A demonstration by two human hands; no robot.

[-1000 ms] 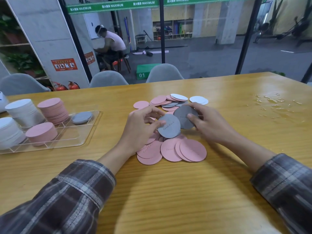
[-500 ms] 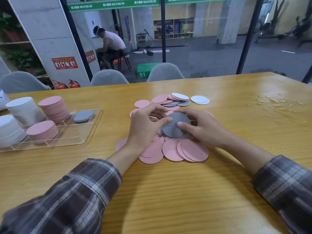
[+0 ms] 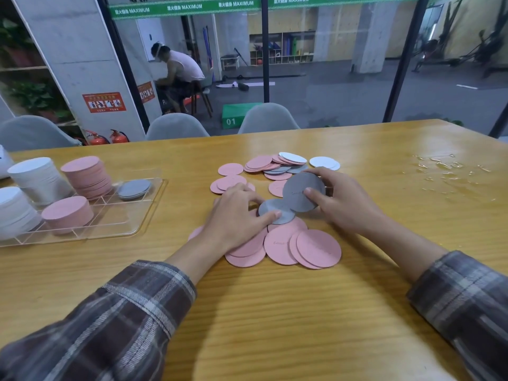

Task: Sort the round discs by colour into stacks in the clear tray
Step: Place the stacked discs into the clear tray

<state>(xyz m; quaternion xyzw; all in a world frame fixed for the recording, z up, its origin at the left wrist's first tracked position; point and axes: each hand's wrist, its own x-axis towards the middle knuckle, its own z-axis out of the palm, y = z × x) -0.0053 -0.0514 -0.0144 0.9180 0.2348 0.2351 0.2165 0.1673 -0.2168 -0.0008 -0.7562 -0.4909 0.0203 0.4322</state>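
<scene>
Upper grey disc (image 3: 297, 185) now half off lower grey disc (image 3: 268, 208); "MAXIMUM" banner (image 3: 187, 8).

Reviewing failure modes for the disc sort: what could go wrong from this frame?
The left hand pinches the nearer grey disc, the right hand the farther grey disc, edges overlapping; either may slip into the pink discs. The tall pink stack stands beside the low grey stack in the clear tray; a reach could topple it.

— How many stacks are in the clear plastic tray (image 3: 129, 218)?
— Five: two of white round discs (image 3: 38, 177), two of pink round discs (image 3: 88, 174), one of grey round discs (image 3: 134, 188).
— And grey shell chairs (image 3: 176, 127)?
— Three.
</scene>
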